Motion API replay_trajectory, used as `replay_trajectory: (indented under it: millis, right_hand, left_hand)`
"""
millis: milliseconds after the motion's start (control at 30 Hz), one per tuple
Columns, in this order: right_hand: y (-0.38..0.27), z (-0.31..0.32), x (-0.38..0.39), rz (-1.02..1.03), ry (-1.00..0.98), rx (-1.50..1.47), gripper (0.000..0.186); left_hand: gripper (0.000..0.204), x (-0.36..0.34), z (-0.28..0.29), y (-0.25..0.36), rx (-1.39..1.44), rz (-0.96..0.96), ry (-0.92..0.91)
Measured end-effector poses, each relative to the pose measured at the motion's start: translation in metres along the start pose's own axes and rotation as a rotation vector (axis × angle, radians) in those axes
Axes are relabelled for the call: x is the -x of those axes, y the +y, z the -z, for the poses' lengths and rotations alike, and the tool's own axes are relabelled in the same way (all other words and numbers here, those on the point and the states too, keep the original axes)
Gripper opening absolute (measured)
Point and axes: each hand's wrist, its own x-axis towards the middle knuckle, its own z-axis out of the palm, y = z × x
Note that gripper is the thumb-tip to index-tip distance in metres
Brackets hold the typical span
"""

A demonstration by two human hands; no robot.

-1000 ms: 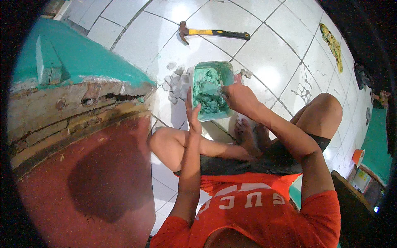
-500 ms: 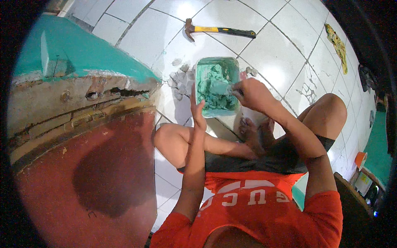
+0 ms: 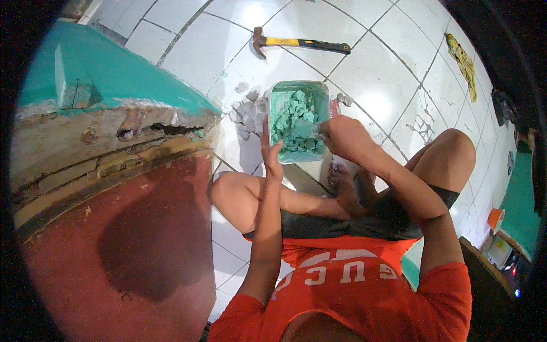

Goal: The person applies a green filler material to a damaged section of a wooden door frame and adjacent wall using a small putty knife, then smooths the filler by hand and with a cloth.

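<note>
Tub point(image 3: 310, 87) sits on the tiled floor point(image 3: 376, 68) in front of the crossed legs, green paste point(image 3: 295, 108) inside. Left hand point(image 3: 272, 161) lies along the tub's left side, fingers fairly straight, thumb at the rim, not gripping round it. Right hand point(image 3: 345, 137) is curled closed on a scraper point(image 3: 306, 129), blade in the paste. Mixing looks partway: paste is together but lumpy, smoothing seemingly left. Scraper handle hidden by the fist; left fingertips and tub bottom can't be made out.
</note>
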Motion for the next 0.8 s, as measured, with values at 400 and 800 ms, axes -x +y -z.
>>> replay_trajectory:
  millis: [400, 800]
  right_hand:
    - [0.007, -0.022, -0.007, -0.034, -0.036, 0.082, 0.012]
    - [0.019, -0.004, -0.003, 0.053, -0.055, 0.171, 0.011]
  left_hand:
    - [0.065, 0.007, 0.015, -0.035, 0.131, 0.178, 0.063]
    - [0.071, 0.005, 0.009, -0.023, 0.234, 0.327, 0.090]
